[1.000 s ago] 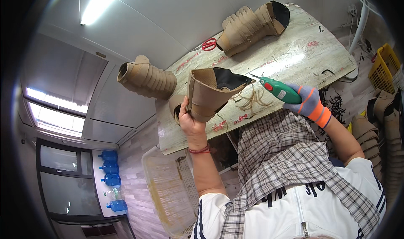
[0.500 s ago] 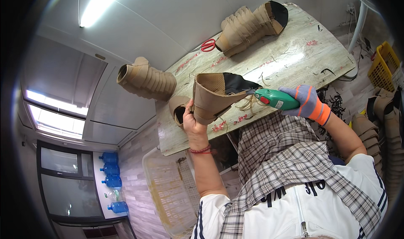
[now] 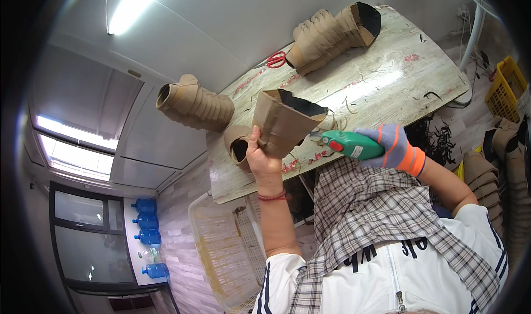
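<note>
My bare left hand (image 3: 262, 158) grips a tan shoe upper (image 3: 283, 127) by its left side, holding it tilted above the table, its black lining showing at the top. In a grey and orange glove, my right hand (image 3: 394, 146) is wrapped round green handheld electric scissors (image 3: 359, 146) with a red button. Their small blade tip points left at the upper's lower right edge; whether it touches cannot be made out. Another tan upper (image 3: 237, 146) lies on the table just left of my left hand.
On the worn table (image 3: 381, 87) are nested uppers (image 3: 323, 40), a second stack (image 3: 196, 105) at its left end, red-handled scissors (image 3: 276, 59) and loose trimmings. A white plastic basket (image 3: 221, 247) stands below left. Right are a yellow basket (image 3: 504, 87) and more uppers (image 3: 482, 175).
The upper has been turned in my left hand, so its outer side now faces me. My right hand has drawn the electric scissors slightly left and down, away from the black lining's edge.
</note>
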Tool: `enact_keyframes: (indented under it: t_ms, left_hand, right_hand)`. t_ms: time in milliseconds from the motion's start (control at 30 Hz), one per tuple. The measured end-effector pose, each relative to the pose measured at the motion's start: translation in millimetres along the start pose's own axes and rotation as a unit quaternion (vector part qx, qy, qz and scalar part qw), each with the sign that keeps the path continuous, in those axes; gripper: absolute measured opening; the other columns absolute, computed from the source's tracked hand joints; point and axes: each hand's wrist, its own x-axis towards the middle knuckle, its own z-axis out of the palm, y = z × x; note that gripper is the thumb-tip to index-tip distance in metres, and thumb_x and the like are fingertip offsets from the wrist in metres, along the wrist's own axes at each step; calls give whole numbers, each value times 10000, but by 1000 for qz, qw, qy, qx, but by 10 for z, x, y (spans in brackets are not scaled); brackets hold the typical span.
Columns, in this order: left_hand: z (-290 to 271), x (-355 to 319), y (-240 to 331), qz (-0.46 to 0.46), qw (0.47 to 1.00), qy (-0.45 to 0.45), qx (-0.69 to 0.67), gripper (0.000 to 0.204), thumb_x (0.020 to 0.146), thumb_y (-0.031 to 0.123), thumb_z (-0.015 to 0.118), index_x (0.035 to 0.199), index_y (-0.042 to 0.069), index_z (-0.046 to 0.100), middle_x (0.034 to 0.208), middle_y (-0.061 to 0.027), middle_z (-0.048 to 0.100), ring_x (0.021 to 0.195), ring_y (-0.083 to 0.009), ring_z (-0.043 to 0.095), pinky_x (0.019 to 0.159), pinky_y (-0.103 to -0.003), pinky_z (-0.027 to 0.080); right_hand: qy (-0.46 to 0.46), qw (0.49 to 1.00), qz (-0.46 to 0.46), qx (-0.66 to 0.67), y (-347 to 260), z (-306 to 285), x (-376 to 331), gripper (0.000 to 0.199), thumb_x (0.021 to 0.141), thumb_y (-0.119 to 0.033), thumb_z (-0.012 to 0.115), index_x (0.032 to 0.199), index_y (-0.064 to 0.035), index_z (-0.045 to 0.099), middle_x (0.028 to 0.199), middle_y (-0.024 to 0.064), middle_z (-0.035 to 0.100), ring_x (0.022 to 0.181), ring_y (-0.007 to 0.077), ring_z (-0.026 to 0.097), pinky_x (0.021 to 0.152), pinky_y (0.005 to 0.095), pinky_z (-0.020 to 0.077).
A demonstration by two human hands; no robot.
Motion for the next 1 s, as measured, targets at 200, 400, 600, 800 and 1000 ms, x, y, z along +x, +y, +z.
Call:
enact_keyframes:
  t_ms: [200,400,600,800,1000]
  left_hand:
    - [143,-314,120,255,827,4,501,240,925,97,620,1096,-72,608,1081,-123,674,993,-242,641,868,-368,505]
    - [-219,-338,682,214,405,60,887,244,816,181,676,892,-44,619,902,-205,619,904,-398,574,797,-474,445]
    - [-896,76,620,156,173,57,971,87,834,66,493,890,54,559,815,-141,639,756,-358,626,732,-449,459]
    - [-226,-394,934,336,206,94,914,103,820,51,607,910,52,557,821,-142,649,762,-336,619,672,-408,436]
    - [-203,-731,1223,332,275,173,885,164,831,75,646,961,66,546,842,-177,644,793,-381,612,673,-469,436]
  right_hand:
    - [-17,992,81,92,-134,18,-50,647,624,-179,862,1216,-60,629,929,132,708,797,225,701,725,297,541]
    - [22,982,167,89,66,-78,-223,648,645,-119,844,1244,-42,612,940,110,716,801,137,682,722,269,536]
    - [-4,979,181,94,59,-53,-172,628,669,-105,821,1255,-40,607,918,85,714,775,98,648,706,259,528]
    - [-13,971,224,86,34,-93,-217,612,675,-86,807,1254,-44,611,855,55,693,719,66,619,676,241,524]
    - [-5,966,245,89,101,-51,-233,595,655,-46,779,1222,7,609,902,51,690,763,77,603,700,253,515]
